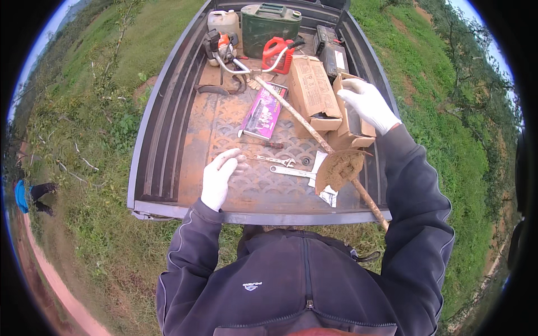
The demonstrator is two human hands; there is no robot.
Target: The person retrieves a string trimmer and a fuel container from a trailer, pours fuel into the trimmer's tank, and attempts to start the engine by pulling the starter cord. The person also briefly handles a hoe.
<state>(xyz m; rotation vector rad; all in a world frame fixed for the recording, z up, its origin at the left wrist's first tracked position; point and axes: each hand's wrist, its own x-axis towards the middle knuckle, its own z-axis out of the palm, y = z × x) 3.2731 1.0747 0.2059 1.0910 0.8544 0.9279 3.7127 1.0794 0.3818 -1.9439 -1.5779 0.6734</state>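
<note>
My left hand, in a white glove, is over the near part of the truck bed, fingers loosely extended and apart. Just right of its fingertips lies an adjustable wrench, with a larger wrench beside it. My right hand, also gloved in white, hovers by the open cardboard box at the right, its fingers curved and apart with nothing visible in them. A brush cutter lies diagonally across the bed; its long shaft runs to a dirt-caked guard near me.
Behind stand a green jerrycan, a whitish canister, a red jug and a black battery. A closed carton, a purple box and a screwdriver lie nearer. At far left, a person stands on the grass.
</note>
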